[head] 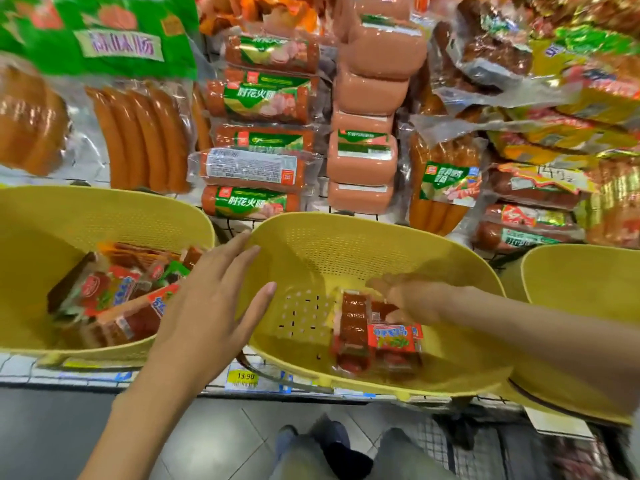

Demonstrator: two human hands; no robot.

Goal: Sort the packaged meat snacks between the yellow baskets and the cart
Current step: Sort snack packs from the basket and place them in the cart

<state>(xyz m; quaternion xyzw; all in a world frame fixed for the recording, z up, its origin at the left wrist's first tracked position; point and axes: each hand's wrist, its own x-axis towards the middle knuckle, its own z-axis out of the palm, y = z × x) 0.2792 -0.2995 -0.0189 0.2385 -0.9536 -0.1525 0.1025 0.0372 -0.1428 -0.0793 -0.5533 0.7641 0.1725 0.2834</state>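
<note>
Small red film-wrapped meat snack packs [381,341] lie at five o'clock in the middle yellow perforated plastic basket [346,225], under the blurred right hand [412,299]; I cannot tell its grip. The left hand [207,303] hovers flat-fingered at nine o'clock. The packs look light, slick and floppy: probably best pinched across a stiff sealed edge

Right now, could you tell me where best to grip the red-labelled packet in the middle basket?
Probably pinch the red-labelled packet across its side edges, coming straight down from above: it lies flat on the floor of the middle basket, whose steep walls block any sideways approach.
</note>
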